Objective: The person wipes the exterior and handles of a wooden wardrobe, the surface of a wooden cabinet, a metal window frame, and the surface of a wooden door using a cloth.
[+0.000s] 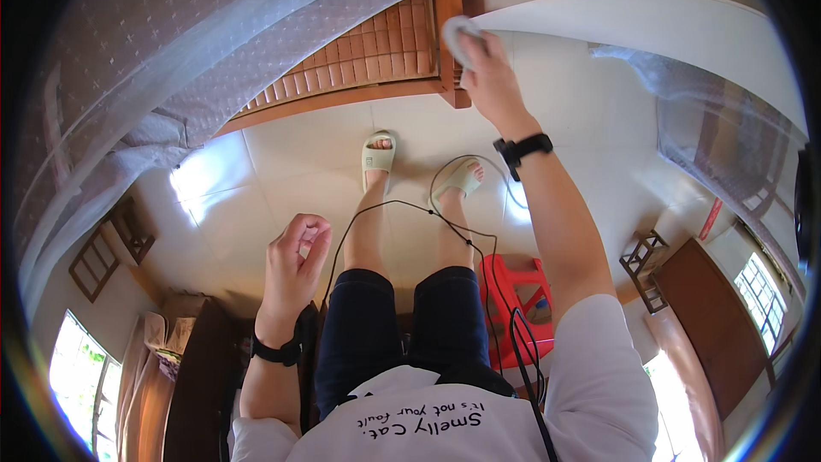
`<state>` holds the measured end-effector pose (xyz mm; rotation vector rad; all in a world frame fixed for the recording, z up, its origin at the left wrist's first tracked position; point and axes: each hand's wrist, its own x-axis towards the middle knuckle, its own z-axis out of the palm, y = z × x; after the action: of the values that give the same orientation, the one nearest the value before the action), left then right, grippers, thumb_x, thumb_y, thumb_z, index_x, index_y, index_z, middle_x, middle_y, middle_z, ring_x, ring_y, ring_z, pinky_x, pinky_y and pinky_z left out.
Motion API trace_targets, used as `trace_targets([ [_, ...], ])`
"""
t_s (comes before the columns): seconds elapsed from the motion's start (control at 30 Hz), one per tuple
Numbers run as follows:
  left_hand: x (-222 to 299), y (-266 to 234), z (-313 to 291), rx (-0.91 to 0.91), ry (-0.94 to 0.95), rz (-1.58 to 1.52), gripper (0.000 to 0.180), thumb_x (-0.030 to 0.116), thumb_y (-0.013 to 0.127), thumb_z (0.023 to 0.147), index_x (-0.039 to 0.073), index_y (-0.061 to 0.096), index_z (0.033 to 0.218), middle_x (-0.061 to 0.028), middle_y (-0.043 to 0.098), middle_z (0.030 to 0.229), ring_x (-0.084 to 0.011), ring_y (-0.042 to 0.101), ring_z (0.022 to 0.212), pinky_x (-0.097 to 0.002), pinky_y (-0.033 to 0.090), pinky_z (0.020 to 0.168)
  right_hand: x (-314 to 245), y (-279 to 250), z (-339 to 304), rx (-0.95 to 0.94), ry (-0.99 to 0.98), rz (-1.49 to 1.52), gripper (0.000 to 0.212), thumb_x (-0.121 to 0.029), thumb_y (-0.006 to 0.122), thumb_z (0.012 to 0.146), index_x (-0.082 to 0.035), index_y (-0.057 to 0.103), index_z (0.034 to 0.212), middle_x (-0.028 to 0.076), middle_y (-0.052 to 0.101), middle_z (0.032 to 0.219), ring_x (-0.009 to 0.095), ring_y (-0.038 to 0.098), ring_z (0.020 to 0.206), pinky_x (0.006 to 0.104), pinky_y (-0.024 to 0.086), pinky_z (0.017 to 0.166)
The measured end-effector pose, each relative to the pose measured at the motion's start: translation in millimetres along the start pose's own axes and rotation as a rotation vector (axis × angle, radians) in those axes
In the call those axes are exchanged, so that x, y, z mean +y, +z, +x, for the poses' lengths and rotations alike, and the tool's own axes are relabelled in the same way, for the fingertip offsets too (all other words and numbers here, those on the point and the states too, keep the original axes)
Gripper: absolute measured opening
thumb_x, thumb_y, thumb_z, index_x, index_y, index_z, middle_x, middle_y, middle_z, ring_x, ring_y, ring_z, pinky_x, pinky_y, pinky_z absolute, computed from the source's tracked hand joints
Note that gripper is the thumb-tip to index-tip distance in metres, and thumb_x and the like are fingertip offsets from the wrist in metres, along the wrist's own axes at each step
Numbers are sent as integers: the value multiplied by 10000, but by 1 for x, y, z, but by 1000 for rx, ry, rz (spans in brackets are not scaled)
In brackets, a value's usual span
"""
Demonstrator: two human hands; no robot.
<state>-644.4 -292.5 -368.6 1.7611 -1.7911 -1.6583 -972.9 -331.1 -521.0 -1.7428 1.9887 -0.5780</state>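
At the upper centre of the frame, the right hand point(489, 68) is closed around a pale grey folded cloth point(458, 37), pressing it against the corner post of the brown wooden slatted bed frame point(376, 56). The cloth sits at the top of that post, where the slats meet the white wall panel point(650, 21). A black wristband point(523, 150) circles the right wrist.

Left of centre, the left hand point(295, 261) hangs free in mid-air, fingers curled loosely toward the palm, holding nothing. It also carries a black wristband point(275, 351).

Across the upper left, a white translucent mosquito net point(171, 51) drapes over a patterned mauve mattress point(111, 26). Below centre, two feet in pale green slide sandals point(378, 154) stand on the cream tiled floor point(265, 180). A thin black cable point(402, 205) loops over the legs. A red plastic stool point(517, 304) stands at lower right of centre.
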Motion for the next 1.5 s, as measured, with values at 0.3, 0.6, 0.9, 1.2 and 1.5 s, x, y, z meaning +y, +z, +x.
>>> trace_targets([
  [0.3,11,-3,2,-21,-97,-13,61,52,580,858,5,553,886,-43,594,751,-91,531,702,-212,422,639,-3,-1,-68,-173,-36,-117,431,-9,601,684,-187,588,1077,86,453,1127,290,500,1005,393,471,823],
  [0.6,0,-1,5,-7,-18,49,80,59,581,847,2,558,899,-78,623,763,-127,571,661,-233,450,571,42,13,-47,27,-9,55,350,15,555,695,-148,616,999,78,514,1061,294,545,929,383,483,781],
  [0.9,-1,31,56,-95,108,120,121,75,587,839,8,541,929,-97,613,750,-148,570,634,-256,460,587,63,35,-63,195,450,358,424,55,509,722,-129,598,1094,112,511,1125,309,555,958,358,477,810],
  [1.2,21,127,222,-95,127,136,484,277,584,846,0,411,1203,-184,603,981,-251,602,763,-332,472,691,99,70,-124,8,491,472,434,24,463,745,-108,562,1146,130,517,1016,315,559,889,362,464,777],
  [1.5,33,197,308,223,-99,115,637,450,451,910,-38,323,1298,-153,466,1223,-228,501,1014,-371,436,843,60,77,-84,284,265,901,480,22,478,751,-153,532,1195,123,483,1144,318,491,1040,356,402,924],
])
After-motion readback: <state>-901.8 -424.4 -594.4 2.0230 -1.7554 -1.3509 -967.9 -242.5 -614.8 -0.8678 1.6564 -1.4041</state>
